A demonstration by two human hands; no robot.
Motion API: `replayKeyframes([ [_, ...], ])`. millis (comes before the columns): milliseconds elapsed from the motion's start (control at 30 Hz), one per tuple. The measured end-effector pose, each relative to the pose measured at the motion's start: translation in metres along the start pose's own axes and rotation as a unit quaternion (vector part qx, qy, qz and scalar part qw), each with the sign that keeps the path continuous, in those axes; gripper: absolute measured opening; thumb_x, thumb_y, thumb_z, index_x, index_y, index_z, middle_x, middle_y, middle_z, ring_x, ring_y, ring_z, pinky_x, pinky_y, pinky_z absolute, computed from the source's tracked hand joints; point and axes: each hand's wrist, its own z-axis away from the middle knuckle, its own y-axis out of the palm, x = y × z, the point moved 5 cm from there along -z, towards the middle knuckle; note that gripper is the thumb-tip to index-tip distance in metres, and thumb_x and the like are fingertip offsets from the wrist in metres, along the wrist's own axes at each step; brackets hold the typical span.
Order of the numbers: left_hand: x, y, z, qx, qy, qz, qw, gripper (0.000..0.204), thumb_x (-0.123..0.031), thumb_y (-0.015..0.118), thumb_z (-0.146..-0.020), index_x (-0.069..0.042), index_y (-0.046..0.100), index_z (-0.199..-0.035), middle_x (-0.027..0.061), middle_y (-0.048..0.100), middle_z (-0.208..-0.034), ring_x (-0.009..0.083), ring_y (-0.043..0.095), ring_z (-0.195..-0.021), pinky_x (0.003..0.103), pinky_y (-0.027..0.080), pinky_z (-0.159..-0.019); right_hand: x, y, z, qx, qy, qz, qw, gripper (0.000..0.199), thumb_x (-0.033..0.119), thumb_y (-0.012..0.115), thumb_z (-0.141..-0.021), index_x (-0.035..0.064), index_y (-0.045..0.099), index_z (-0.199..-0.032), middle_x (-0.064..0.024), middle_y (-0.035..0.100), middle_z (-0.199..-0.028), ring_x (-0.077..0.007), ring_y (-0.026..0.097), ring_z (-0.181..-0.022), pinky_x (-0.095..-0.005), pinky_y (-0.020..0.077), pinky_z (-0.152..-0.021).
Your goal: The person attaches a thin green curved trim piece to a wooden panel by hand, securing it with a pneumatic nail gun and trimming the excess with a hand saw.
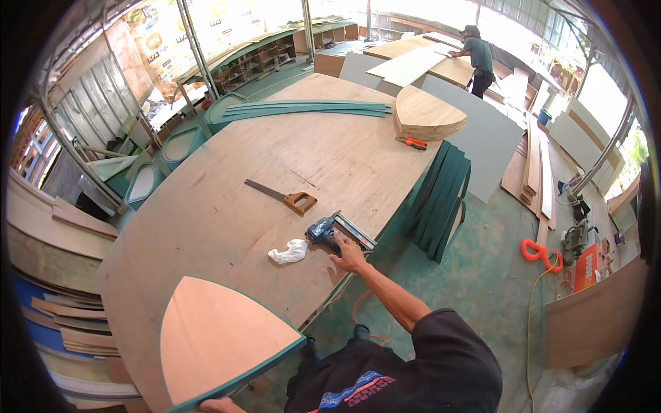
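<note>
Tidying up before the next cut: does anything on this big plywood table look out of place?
A crumpled white rag lies loose beside the blue nail gun that the right hand reaches for. A handsaw lies bare mid-table. Nothing looks spilled or damaged.

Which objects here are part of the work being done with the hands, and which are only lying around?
In use:
- right hand on the blue nail gun
- left hand at the pointed plywood panel with green edging

Lying about:
- wooden-handled handsaw
- white crumpled rag
- orange-handled tool
- long green strips
</note>
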Motion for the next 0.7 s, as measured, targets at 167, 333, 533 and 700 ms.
replayKeyframes([
  [167,-0.077,0.061,0.016,0.043,0.094,0.014,0.995,0.079,-0.057,0.034,-0.108,0.005,0.031,-0.156,0.0219,0.036,-0.161,0.0356,0.042,-0.143,0.047,0.031,-0.122,-0.007,-0.019,0.067,-0.133,0.031,-0.139,0.981,0.062,0.025,0.074,-0.089,0.0034,0.052,-0.144,-0.0197,0.063,-0.121,-0.0338,0.062,-0.112,-0.0428,0.0497,-0.099],
  [333,-0.127,0.112,0.057,0.121,0.109,0.001,0.987,0.077,-0.056,0.034,-0.109,0.007,0.040,-0.152,0.0240,0.045,-0.154,0.0337,0.049,-0.137,0.044,0.038,-0.117,0.002,-0.017,0.123,-0.138,0.085,-0.270,0.949,0.046,0.017,0.071,-0.092,0.0013,0.061,-0.135,-0.0104,0.070,-0.100,-0.0194,0.067,-0.089,-0.0344,0.0547,-0.085],
  [533,-0.115,0.190,0.091,0.183,0.432,-0.248,0.847,0.053,-0.040,0.040,-0.111,0.006,0.065,-0.116,0.0212,0.071,-0.110,0.0290,0.065,-0.095,0.047,0.051,-0.088,0.012,0.000,0.163,-0.039,0.133,-0.424,0.895,0.028,0.013,0.065,-0.099,-0.0041,0.068,-0.121,-0.0054,0.070,-0.088,-0.0117,0.065,-0.077,-0.0265,0.0528,-0.070],
  [700,-0.150,0.216,0.167,0.335,0.322,-0.120,0.877,0.065,-0.060,0.073,-0.090,0.001,0.063,-0.070,0.0060,0.058,-0.057,0.0159,0.057,-0.052,0.033,0.045,-0.049,0.031,0.007,0.182,0.015,0.110,-0.443,0.890,0.027,0.015,0.065,-0.101,-0.0044,0.068,-0.119,-0.0038,0.069,-0.084,-0.0097,0.061,-0.070,-0.0244,0.0470,-0.062],
])
